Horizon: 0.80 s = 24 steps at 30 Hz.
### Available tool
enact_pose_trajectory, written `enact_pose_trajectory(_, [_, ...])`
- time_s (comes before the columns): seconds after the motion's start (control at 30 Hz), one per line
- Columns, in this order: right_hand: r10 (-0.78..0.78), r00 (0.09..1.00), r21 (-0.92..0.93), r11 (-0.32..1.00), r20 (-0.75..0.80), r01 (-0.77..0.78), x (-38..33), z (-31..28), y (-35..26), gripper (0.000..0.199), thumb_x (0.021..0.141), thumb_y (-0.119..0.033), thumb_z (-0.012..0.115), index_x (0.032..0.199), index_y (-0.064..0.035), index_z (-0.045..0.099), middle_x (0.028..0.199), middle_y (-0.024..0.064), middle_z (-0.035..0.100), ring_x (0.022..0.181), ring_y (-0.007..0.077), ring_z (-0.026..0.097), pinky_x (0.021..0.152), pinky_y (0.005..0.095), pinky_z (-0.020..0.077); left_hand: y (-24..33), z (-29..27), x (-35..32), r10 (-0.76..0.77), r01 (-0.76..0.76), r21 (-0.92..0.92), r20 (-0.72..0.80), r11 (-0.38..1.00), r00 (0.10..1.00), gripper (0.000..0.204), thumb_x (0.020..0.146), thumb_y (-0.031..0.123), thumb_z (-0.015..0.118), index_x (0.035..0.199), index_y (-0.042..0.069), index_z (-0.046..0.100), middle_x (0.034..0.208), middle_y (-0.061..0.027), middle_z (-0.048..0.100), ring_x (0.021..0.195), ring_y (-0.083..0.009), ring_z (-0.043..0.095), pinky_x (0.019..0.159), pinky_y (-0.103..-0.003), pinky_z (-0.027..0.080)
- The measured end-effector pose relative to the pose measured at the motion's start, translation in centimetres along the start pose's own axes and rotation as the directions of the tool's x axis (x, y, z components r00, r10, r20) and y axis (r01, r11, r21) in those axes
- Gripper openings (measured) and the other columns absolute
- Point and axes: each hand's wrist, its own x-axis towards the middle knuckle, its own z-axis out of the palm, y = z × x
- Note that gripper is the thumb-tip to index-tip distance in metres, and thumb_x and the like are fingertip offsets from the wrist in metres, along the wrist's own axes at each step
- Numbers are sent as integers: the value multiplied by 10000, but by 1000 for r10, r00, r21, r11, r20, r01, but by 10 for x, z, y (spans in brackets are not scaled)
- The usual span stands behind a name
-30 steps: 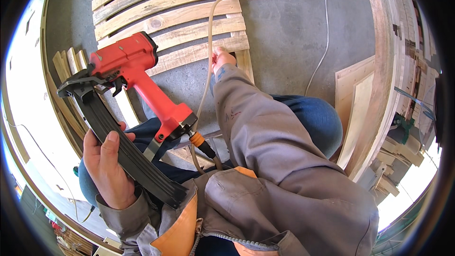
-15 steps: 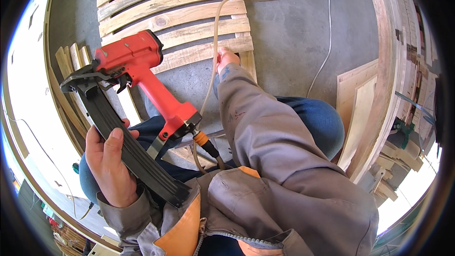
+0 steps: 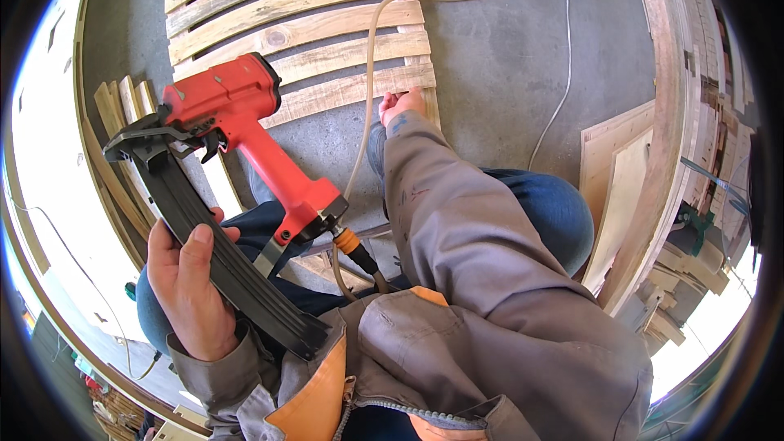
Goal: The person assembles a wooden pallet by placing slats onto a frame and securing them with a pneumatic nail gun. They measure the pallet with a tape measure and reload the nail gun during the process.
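Note:
My left hand (image 3: pixel 192 286) is wrapped round the black magazine of a red nail gun (image 3: pixel 273 159). The gun's head points up and to the left, and its hose fitting hangs at the handle's lower end. Ahead of me, my right arm is stretched out to a slatted wooden panel (image 3: pixel 327 51) on the floor. The right hand (image 3: pixel 403 104) is closed by the end of the nearest slat, beside the right-hand rail; what its fingers hold, if anything, is hidden.
A tan air hose (image 3: pixel 373 41) curves across the panel. A thin white cable (image 3: pixel 563 73) lies on the grey floor to the right. Loose wooden strips (image 3: pixel 122 106) stand at the left. Wooden boards (image 3: pixel 616 163) lean on the right, near a stack of timber.
My right hand has shifted slightly to the right along the near slat, away from the hose, and its fingers have turned. The nail gun and my left hand stay in place.

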Motion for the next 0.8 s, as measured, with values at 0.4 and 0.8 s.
enact_pose_trajectory(0.4, [90, 993, 132, 988, -81, -78, -8, -2, -8, 324, 957, -408, 466, 852, -113, 547, 705, -3, 557, 590, 158, 541, 539, 299, 398, -1, -3, 3, -3, 3, 0, 11, 1000, 1000, 294, 952, 113, 582, 1197, -40, 524, 1046, -155, 663, 839, -166, 676, 690, -258, 561])
enact_pose_trajectory(0.8, [-17, 1000, 6, 1000, 24, 17, 5, -7, -7, 197, 942, -197, 408, 791, -106, 497, 659, 23, 515, 562, 156, 510, 509, 293, 370, -1, 0, 2, 2, -2, 24, -2, 1000, 1000, 302, 965, 111, 567, 1214, -52, 513, 1053, -159, 657, 856, -166, 683, 679, -246, 580])
